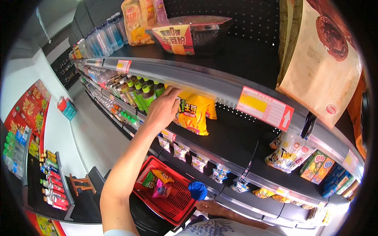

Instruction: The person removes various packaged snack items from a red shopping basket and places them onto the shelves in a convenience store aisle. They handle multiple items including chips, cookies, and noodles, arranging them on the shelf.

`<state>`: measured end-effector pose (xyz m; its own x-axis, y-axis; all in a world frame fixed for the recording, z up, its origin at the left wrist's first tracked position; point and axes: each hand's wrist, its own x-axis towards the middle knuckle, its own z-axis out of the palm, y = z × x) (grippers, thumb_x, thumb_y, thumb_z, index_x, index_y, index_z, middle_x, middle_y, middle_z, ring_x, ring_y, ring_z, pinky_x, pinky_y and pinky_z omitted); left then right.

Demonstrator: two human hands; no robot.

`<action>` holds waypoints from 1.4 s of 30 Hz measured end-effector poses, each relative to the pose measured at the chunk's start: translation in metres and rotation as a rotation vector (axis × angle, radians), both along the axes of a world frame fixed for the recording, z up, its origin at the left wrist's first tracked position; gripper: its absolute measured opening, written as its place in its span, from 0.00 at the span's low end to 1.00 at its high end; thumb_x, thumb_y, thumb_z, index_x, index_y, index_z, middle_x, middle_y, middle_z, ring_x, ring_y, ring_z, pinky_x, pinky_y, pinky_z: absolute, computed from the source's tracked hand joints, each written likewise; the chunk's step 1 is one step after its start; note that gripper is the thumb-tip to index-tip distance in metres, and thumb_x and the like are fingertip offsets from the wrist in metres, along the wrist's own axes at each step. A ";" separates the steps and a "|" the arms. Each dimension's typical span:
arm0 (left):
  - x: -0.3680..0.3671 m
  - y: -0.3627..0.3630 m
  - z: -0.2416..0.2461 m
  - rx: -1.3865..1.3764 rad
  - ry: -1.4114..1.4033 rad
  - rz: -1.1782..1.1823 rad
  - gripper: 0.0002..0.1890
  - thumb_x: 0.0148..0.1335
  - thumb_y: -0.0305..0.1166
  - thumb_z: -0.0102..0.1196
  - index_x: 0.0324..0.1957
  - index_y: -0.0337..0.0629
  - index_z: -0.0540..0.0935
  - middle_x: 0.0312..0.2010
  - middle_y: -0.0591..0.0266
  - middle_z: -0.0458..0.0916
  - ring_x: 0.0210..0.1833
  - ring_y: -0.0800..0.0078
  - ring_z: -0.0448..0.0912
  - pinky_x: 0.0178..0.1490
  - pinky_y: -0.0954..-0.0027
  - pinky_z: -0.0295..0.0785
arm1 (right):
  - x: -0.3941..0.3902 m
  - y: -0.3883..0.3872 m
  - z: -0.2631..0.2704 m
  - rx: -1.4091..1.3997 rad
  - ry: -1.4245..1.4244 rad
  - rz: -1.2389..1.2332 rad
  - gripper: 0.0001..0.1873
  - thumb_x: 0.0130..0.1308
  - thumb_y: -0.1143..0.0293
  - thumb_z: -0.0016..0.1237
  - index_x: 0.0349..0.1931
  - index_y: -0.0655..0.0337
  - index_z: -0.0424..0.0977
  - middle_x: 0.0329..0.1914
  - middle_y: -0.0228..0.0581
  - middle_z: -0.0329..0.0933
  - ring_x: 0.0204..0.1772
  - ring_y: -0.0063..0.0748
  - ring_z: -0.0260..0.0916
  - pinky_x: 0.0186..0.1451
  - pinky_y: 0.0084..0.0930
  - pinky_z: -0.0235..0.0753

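Note:
My left hand reaches to the middle shelf, its fingers at the upper left edge of a yellow snack bag. Whether the fingers grip the bag cannot be told. Another yellow bag stands partly behind it, and green-capped drink bottles are at its left. Low in the view, my right hand is beside the corner of a red plastic shopping basket, near a round blue object. Its hold is unclear. Inside the basket lie an orange packet, a green packet and a pink packet.
The upper shelf's edge runs just above my left hand. On that shelf are a black food tub and a large beige bag. Small snack packets line the shelf below. A wooden stool and bottle shelves stand at left.

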<state>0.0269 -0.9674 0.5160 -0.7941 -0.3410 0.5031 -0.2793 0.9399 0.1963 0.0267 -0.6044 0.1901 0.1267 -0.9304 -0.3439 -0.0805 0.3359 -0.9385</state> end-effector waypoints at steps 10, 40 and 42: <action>-0.053 -0.009 0.040 0.028 -0.185 0.136 0.22 0.74 0.42 0.42 0.58 0.36 0.78 0.59 0.41 0.78 0.67 0.48 0.73 0.70 0.54 0.67 | -0.056 0.061 -0.046 -0.111 0.322 -0.132 0.14 0.79 0.65 0.47 0.59 0.58 0.73 0.46 0.39 0.83 0.49 0.27 0.80 0.54 0.29 0.78; 0.251 0.177 -0.292 0.476 -0.070 0.486 0.05 0.61 0.25 0.61 0.39 0.41 0.82 0.38 0.52 0.80 0.43 0.49 0.82 0.43 0.54 0.78 | -0.019 0.056 0.008 0.178 0.108 -0.234 0.15 0.79 0.64 0.47 0.57 0.62 0.76 0.44 0.40 0.85 0.47 0.28 0.83 0.49 0.26 0.83; 0.250 0.185 -0.335 0.476 -0.016 0.478 0.04 0.61 0.26 0.60 0.38 0.41 0.81 0.37 0.53 0.79 0.42 0.49 0.81 0.41 0.51 0.78 | -0.019 0.063 0.005 0.211 0.118 -0.232 0.17 0.80 0.61 0.47 0.58 0.63 0.75 0.45 0.40 0.85 0.47 0.28 0.83 0.50 0.26 0.83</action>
